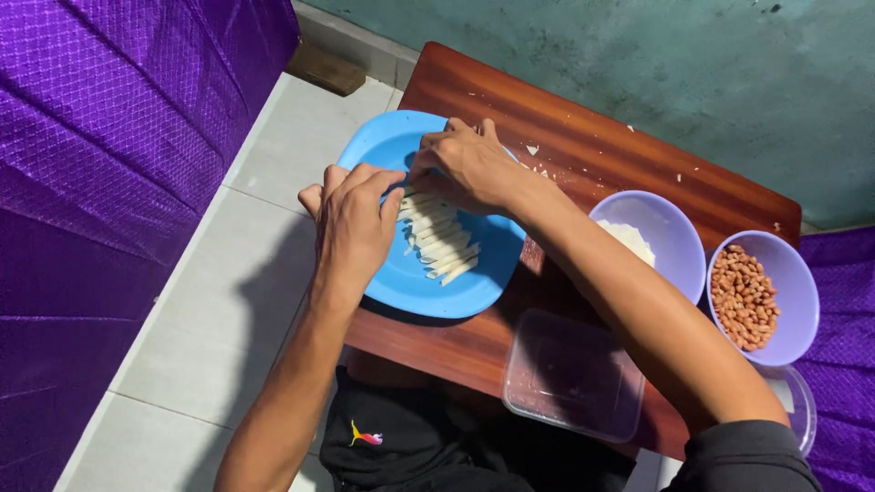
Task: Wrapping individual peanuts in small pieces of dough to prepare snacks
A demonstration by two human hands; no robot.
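Wooden table (583,150), one blue plate (383,146), two purple bowls (679,228), one clear container (572,375)

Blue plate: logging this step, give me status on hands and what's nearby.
Both hands, left hand and right hand, on white strips in blue plate. Bowls and clear tub alongside, nothing blocking.

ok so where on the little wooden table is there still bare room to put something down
Bare wood shows along the table's far edge, between the blue plate and the teal wall, with a few crumbs. The near right side is crowded: two purple bowls, one holding peanuts, and an empty clear container. Both hands, left and right, cover the plate.
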